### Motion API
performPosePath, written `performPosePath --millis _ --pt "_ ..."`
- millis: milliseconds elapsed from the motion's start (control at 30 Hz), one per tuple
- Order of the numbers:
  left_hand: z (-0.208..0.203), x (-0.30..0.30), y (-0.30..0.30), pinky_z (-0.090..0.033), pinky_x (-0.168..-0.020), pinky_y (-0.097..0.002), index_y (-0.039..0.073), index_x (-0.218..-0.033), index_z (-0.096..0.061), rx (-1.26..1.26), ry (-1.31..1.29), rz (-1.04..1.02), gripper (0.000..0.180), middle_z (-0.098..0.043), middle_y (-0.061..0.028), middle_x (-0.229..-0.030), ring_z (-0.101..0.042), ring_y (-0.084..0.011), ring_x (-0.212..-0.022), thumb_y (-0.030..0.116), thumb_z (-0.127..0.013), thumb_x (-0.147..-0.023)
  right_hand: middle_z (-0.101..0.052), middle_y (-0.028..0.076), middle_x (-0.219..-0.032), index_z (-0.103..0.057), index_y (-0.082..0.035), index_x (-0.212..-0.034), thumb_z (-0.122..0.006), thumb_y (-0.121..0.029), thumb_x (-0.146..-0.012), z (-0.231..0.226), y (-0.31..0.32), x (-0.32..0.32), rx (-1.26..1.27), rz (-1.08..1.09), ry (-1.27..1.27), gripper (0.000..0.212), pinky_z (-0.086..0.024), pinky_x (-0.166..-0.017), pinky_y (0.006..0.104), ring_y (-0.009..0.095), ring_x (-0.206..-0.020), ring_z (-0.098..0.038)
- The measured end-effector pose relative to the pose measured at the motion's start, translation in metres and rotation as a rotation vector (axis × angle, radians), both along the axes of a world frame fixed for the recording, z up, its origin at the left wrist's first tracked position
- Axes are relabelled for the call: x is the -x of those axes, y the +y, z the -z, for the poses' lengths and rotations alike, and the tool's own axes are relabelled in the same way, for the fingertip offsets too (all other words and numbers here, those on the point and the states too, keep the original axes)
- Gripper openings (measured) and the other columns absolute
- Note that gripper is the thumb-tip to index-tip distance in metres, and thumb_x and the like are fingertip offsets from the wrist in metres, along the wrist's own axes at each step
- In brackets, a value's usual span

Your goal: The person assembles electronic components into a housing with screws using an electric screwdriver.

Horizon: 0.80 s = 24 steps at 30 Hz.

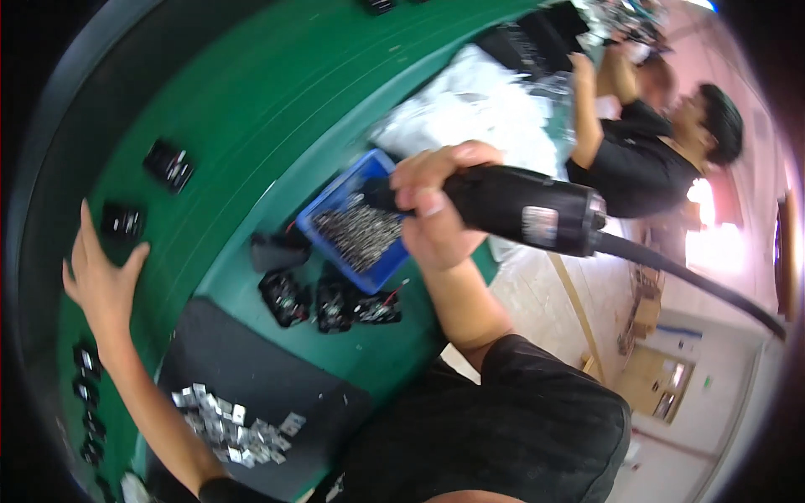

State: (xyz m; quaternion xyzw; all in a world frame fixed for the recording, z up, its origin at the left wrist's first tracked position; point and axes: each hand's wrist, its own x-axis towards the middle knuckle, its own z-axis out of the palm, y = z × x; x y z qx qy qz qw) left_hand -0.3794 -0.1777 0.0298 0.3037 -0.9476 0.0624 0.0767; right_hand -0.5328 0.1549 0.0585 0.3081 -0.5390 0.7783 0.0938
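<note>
Black tool: right hand (432, 210) grips black cylindrical power screwdriver (520, 208) above blue plastic screw tray (356, 222).
Left hand (101, 272): fingers spread, empty, over green desk (268, 109).

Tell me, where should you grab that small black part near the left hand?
Probably by its two short ends, coming straight down from above. The small black part lies flat on the green belt with open belt around it, just beyond the left hand, whose fingers are spread. The right hand holds the black power screwdriver.
</note>
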Motion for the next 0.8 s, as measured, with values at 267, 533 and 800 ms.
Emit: performPosePath --millis 267,533,800 --pt "0.013 0.005 0.006 -0.027 -0.108 -0.0518 0.010 -0.136 -0.042 0.009 0.004 0.022 0.068 -0.052 -0.0101 -0.132 -0.048 -0.0254 -0.123 0.032 -0.070 -0.079 -0.049 0.003 -0.067 -0.041 -0.007 -0.113 -0.066 -0.006 -0.080 -0.031 0.023 -0.013 0.138 -0.160 -0.155 0.041 -0.045 -0.065 0.0340 0.015 -0.061 -0.051" --pt "-0.046 -0.093 0.132 -0.027 -0.105 -0.0507 0.001 -0.138 -0.040 -0.391 0.080 0.396 0.084 -0.046 -0.0210 -0.130 -0.040 -0.0403 -0.119 0.021 -0.073 -0.064 -0.055 0.006 -0.070 -0.050 -0.003 -0.112 -0.070 -0.003 -0.073 -0.046 0.035 -0.011 0.055 -0.235 -0.480 0.043 -0.044 -0.064 0.0295 0.014 -0.063 -0.053" --pt "-0.022 -0.136 0.187 -0.029 -0.105 -0.0491 0.002 -0.139 -0.039 -0.542 0.162 0.236 0.091 -0.041 -0.0208 -0.138 -0.038 -0.0406 -0.125 0.014 -0.080 -0.059 -0.061 0.006 -0.074 -0.053 -0.002 -0.108 -0.068 0.002 -0.071 -0.048 0.030 -0.023 0.050 -0.394 -0.573 0.040 -0.045 -0.063 0.0263 0.011 -0.066 -0.057"
